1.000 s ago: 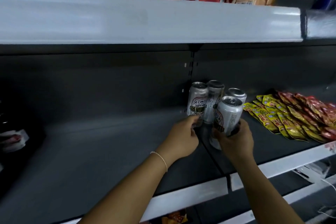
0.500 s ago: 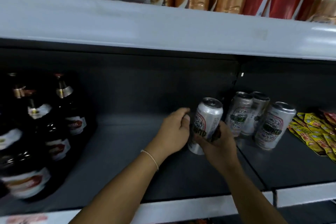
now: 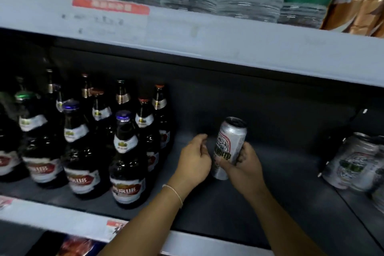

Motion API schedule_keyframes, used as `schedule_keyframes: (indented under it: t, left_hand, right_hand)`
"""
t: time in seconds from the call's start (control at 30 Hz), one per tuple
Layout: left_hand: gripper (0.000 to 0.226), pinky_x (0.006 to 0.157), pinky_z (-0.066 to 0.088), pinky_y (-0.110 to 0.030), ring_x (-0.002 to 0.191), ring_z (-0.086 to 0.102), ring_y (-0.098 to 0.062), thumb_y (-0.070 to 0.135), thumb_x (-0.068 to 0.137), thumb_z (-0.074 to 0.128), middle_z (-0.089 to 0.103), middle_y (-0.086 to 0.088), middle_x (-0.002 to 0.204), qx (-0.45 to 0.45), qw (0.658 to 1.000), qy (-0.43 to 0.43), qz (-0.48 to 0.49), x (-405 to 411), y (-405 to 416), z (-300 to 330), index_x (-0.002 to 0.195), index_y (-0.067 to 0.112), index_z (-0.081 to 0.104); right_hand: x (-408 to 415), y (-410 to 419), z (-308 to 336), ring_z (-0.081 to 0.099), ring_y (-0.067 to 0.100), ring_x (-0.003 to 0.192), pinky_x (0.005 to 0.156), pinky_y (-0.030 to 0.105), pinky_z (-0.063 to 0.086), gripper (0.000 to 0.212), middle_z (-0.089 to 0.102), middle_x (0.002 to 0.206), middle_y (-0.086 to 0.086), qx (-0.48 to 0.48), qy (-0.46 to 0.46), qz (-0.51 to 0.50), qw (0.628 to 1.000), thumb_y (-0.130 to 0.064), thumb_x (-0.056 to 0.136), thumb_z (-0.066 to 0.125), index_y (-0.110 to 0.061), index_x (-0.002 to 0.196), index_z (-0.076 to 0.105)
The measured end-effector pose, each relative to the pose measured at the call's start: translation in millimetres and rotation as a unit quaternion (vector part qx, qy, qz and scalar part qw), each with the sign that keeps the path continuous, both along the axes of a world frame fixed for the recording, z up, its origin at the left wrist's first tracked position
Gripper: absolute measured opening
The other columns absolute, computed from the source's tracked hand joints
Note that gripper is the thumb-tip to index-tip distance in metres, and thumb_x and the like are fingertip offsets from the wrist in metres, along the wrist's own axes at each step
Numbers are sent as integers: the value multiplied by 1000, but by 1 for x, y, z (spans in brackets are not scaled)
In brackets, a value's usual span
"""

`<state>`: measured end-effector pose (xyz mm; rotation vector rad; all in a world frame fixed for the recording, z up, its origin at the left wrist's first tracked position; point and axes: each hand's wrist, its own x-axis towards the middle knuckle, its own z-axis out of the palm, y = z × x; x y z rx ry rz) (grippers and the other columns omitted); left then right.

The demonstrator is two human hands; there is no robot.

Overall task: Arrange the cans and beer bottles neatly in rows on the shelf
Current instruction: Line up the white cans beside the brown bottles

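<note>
Head view looks onto the dark shelf [image 3: 270,203]. Largest on it is the cluster of beer bottles [image 3: 87,141], standing upright well to the left of the silver can [image 3: 229,147]. Blurred cans [image 3: 353,164] sit well to the right of that silver can, at the frame's edge. The silver can is upright, slightly tilted, near the shelf's middle. The right hand [image 3: 243,166] grips its lower half, fingers curled round it. The left hand [image 3: 194,159] is just left of it, fingers loosely curled; contact cannot be told.
</note>
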<state>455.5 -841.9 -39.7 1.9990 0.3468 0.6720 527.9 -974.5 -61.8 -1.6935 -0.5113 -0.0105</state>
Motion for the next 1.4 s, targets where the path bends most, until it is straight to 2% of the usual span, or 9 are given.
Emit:
schedule_keyframes:
  t: [0.17, 0.4, 0.53, 0.63, 0.7, 0.77, 0.97, 1.13, 1.4]
  left_hand:
    - [40, 103, 31, -15, 127, 49, -18, 7, 96, 42, 55, -9, 136, -20, 999, -12, 42, -7, 22, -11, 136, 9, 51]
    - [37, 105, 33, -20, 126, 47, -13, 13, 100, 40, 53, -6, 136, -89, 992, -60, 71, -11, 38, -19, 136, 10, 50]
    - [48, 109, 39, -35, 124, 49, -15, 33, 94, 36, 55, -6, 134, -130, 987, -73, 62, -10, 38, -20, 134, 11, 52]
    - [43, 110, 36, -35, 123, 48, -16, 29, 97, 38, 53, -8, 132, -126, 986, -75, 76, -8, 38, -19, 131, 8, 54]
    - [47, 110, 36, -35, 122, 47, -16, 32, 94, 36, 52, -8, 131, -123, 986, -77, 79, -7, 39, -20, 130, 7, 55]
    - [41, 112, 33, -31, 127, 44, -16, 27, 100, 39, 48, -8, 137, -129, 987, -58, 72, -5, 41, -24, 134, 8, 51]
    - [43, 114, 32, -36, 132, 44, -15, 27, 101, 41, 47, -8, 143, -175, 982, -51, 49, 0, 43, -32, 141, 11, 45]
    - [52, 117, 25, -29, 135, 34, -4, 37, 100, 39, 39, -1, 150, -211, 977, -37, 2, -1, 42, -30, 147, 17, 34]
    - [49, 120, 17, -31, 142, 25, -13, 30, 103, 34, 24, -5, 154, -151, 989, -3, -1, 3, 42, -33, 150, 15, 29]
  right_hand:
    - [-1, 38, -5, 71, 12, 94, 89, 46, 57, 51, 74, 100, -6, -2, 5, 33, 999, -12, 68, 87, -34, 103, 57]
    - [4, 73, -12, 71, 7, 96, 86, 31, 56, 54, 74, 100, -11, -23, 0, 52, 998, -5, 71, 84, -35, 106, 55]
    - [7, 84, -12, 70, 5, 97, 86, 26, 54, 50, 73, 100, -9, -43, -5, 49, 998, -2, 74, 81, -32, 105, 54]
    - [8, 88, -12, 70, 5, 92, 80, 21, 56, 45, 70, 102, -7, -61, -15, 25, 998, -15, 72, 83, -33, 104, 56]
    - [10, 90, -12, 70, 7, 86, 78, 26, 58, 53, 70, 101, -2, -95, -42, 1, 995, -42, 63, 82, -32, 109, 60]
    - [12, 92, -14, 70, 9, 81, 77, 33, 60, 62, 71, 98, -2, -111, -48, -4, 993, -53, 58, 77, -32, 114, 61]
    - [7, 92, -22, 71, 8, 86, 83, 26, 57, 40, 72, 94, -5, -67, -42, -2, 997, -8, 75, 81, -36, 95, 61]
    - [7, 95, -25, 69, -4, 85, 78, 12, 53, 44, 71, 93, -14, -38, -56, -14, 998, -2, 79, 77, -39, 95, 60]
    - [11, 99, -27, 69, -3, 87, 82, 17, 54, 46, 70, 93, -17, -23, -65, -16, 998, -2, 81, 76, -41, 97, 59]
